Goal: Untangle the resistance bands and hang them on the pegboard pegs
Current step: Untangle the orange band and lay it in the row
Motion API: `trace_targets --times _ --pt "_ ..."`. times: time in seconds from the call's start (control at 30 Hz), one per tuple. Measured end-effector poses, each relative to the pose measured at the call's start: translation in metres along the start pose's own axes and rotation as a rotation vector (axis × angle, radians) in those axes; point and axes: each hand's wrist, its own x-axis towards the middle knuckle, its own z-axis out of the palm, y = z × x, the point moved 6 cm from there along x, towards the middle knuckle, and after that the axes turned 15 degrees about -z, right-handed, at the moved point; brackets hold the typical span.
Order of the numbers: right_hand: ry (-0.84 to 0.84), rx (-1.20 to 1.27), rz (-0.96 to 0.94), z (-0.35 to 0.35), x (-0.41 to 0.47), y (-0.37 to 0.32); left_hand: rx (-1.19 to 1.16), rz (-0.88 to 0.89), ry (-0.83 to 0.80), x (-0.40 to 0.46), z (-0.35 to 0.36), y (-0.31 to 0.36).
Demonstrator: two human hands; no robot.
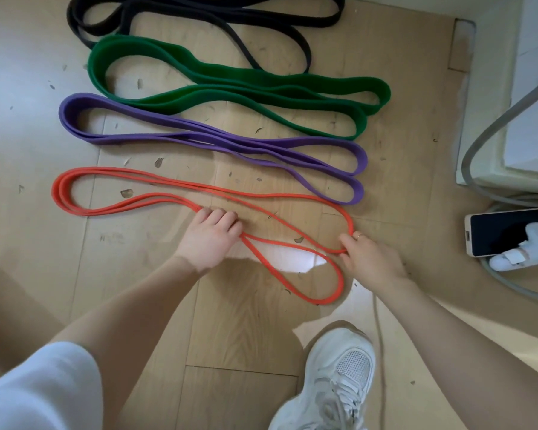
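Orange band point(180, 198) on floor, left hand point(207, 240) grip curled round middle, right hand point(368, 259) pinching end

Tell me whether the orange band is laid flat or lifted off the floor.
Flat. The orange band lies in loops on the wooden floor; the left hand and right hand grip its near loops.

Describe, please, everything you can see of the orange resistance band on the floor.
The orange band is the thinnest of the four, a narrow, flat, rubbery-looking loop lying folded in long coils on the wooden floor, nearest the person and just below the purple band. Its strands run close together at the left end and spread into crossing loops toward the right. The left hand grips it mid-length; the right hand pinches its right-hand bend.
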Motion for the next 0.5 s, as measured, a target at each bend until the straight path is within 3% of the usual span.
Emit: trace_targets --times 0.1,0.27,0.4,0.5 --pt "0.058 -0.020 0.094 -0.014 -0.001 0.016 0.030 -0.110 0.015 0.019 -0.010 -0.001" --pt "0.029 -0.071 -0.058 -0.022 -0.006 -0.023 0.019 -0.173 -0.044 0.036 -0.008 -0.001" --pt "-0.009 -0.145 -0.076 0.002 0.007 -0.044 -0.004 -0.174 0.038 0.021 -0.009 -0.014" --pt "-0.006 -0.173 0.046 -0.001 0.019 -0.030 0.010 -0.180 0.019 0.021 -0.013 -0.026"
